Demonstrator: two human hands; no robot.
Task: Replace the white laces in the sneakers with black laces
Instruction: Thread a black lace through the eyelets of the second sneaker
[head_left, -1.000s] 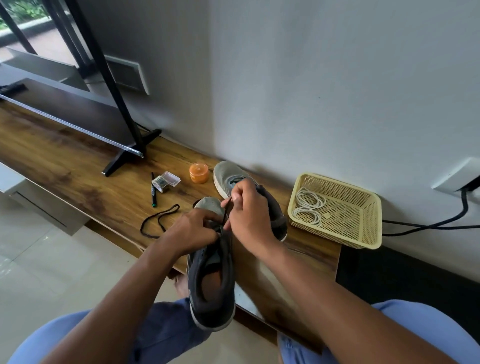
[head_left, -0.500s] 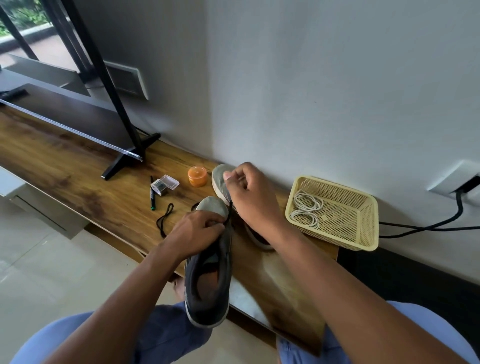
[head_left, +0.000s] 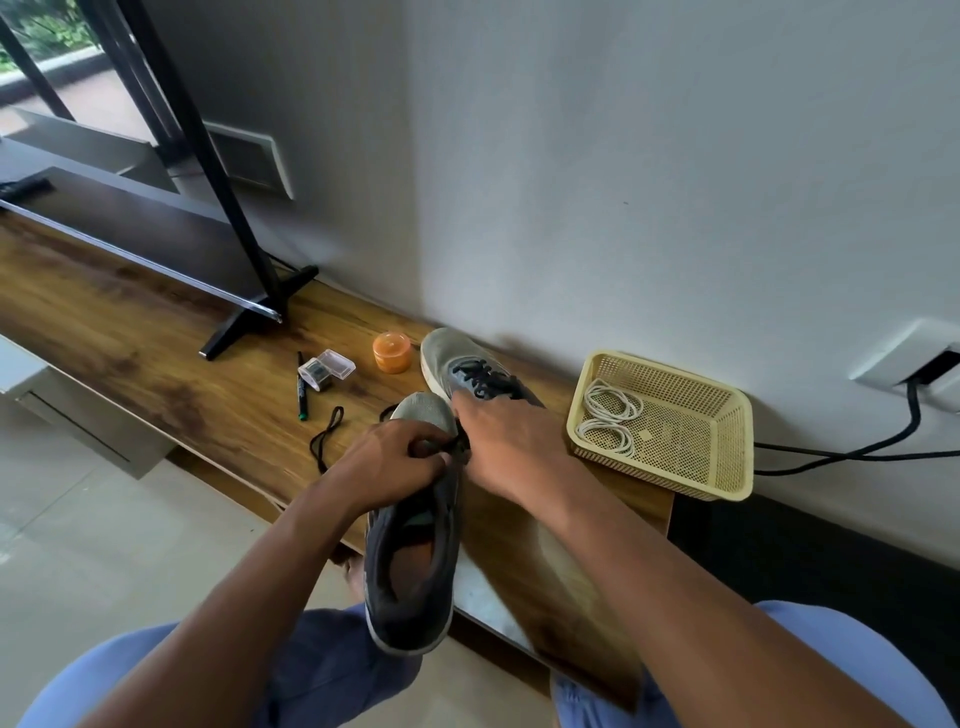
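Near sneaker (head_left: 410, 551): toe on wooden shelf (head_left: 156, 358) edge, heel toward person | left hand (head_left: 389, 460): fingers curled, pinching black lace (head_left: 327, 441) at sneaker's eyelets | right hand (head_left: 506, 441): beside sneaker's tongue, finger state cannot tell | second sneaker (head_left: 467, 371): behind it, black-laced | white laces (head_left: 608, 415): in basket (head_left: 727, 441), right of sneaker.

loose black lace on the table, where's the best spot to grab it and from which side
Pinch the loose black lace at its far looped end near the green pen, coming from above. It lies flat on the wooden table, and that end is clear of the left hand and the held sneaker.
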